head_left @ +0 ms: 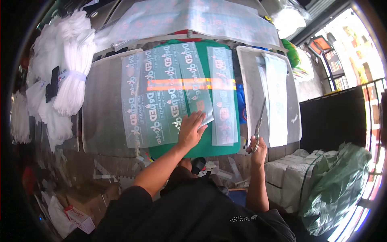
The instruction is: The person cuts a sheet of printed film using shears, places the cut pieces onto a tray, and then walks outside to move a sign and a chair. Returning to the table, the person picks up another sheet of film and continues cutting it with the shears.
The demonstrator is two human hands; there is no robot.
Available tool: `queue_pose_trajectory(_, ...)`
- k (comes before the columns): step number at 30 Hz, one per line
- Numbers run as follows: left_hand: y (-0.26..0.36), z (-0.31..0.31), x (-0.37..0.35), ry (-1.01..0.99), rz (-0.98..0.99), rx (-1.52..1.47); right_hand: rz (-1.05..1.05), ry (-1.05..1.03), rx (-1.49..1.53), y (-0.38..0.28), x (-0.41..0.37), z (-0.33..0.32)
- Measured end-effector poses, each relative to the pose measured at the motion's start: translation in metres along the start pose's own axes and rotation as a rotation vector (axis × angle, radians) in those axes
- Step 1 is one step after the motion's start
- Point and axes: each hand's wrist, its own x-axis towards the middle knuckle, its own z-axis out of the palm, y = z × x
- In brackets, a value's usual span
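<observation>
My left hand (191,130) rests on the lower end of a narrow printed plastic strip (195,76), fingers laid over it and thumb apart. The strip slants, and its lower corner is bent up. Beside it on the left lies a wider printed plastic sheet (151,109). Another cut strip (223,109) lies upright to the right. In my right hand (258,151) is a pair of scissors (260,123), gripped by the handles with the blades pointing away from me. All the plastic pieces near my left hand lie on or across a green board (193,151).
Grey-topped panels flank the board, left (105,109) and right (254,72); a stack of pale strips (276,109) lies on the right one. White bundled plastic (72,72) hangs at left. A long sheet (193,20) spans the back. Wrapped bales (288,173) stand low right.
</observation>
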Motion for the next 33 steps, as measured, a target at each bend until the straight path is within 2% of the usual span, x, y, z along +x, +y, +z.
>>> queue_pose_trajectory(3,0.022,0.003,0.004,0.026,0.027,-0.095,0.022,0.067,0.082,0.011,-0.021,-0.030)
queue_pose_trajectory(9,0.059,0.026,0.009,-0.073,0.171,-0.001,-0.050,0.033,0.110,0.035,-0.047,-0.057)
queue_pose_trajectory(11,0.062,0.039,0.009,-0.260,0.171,0.059,-0.037,0.021,0.077,0.035,-0.058,-0.056)
queue_pose_trajectory(12,0.064,0.040,0.009,-0.252,0.164,0.064,-0.046,0.042,0.018,0.036,-0.062,-0.055)
queue_pose_trajectory(14,0.065,0.039,0.007,-0.409,0.177,0.116,-0.034,0.013,0.017,0.043,-0.068,-0.056)
queue_pose_trajectory(15,0.063,0.034,0.006,-0.402,0.167,0.121,-0.019,-0.005,0.016,0.045,-0.071,-0.056)
queue_pose_trajectory(17,0.054,0.023,0.002,-0.263,0.169,0.072,-0.014,-0.023,-0.004,0.049,-0.074,-0.057)
queue_pose_trajectory(18,0.046,0.012,-0.004,-0.097,0.110,0.065,-0.001,-0.028,-0.022,0.052,-0.077,-0.057)
queue_pose_trajectory(20,0.024,-0.017,-0.023,0.074,-0.165,0.034,-0.003,-0.076,-0.004,0.060,-0.081,-0.056)
queue_pose_trajectory(21,0.003,-0.020,-0.038,0.176,-0.267,0.166,-0.009,-0.115,0.014,0.065,-0.083,-0.055)
queue_pose_trajectory(22,-0.018,-0.027,-0.053,0.125,-0.347,0.449,-0.022,-0.176,-0.116,0.071,-0.086,-0.058)
queue_pose_trajectory(23,-0.023,-0.028,-0.061,0.124,-0.350,0.457,-0.020,-0.183,-0.111,0.077,-0.088,-0.054)
queue_pose_trajectory(25,-0.028,-0.035,-0.075,-0.047,-0.404,0.477,0.044,-0.347,-0.094,0.079,-0.098,-0.037)
queue_pose_trajectory(27,-0.021,-0.020,-0.074,-0.063,-0.389,0.448,0.112,-0.394,-0.042,0.085,-0.112,-0.021)
queue_pose_trajectory(29,-0.014,-0.004,-0.064,-0.043,-0.343,0.294,0.152,-0.476,-0.020,0.100,-0.121,-0.007)
queue_pose_trajectory(31,-0.014,-0.005,-0.058,-0.049,-0.385,0.234,0.166,-0.550,-0.054,0.105,-0.134,0.002)
queue_pose_trajectory(33,-0.032,-0.014,-0.060,0.119,-0.240,-0.118,0.221,-0.624,-0.038,0.107,-0.144,0.003)
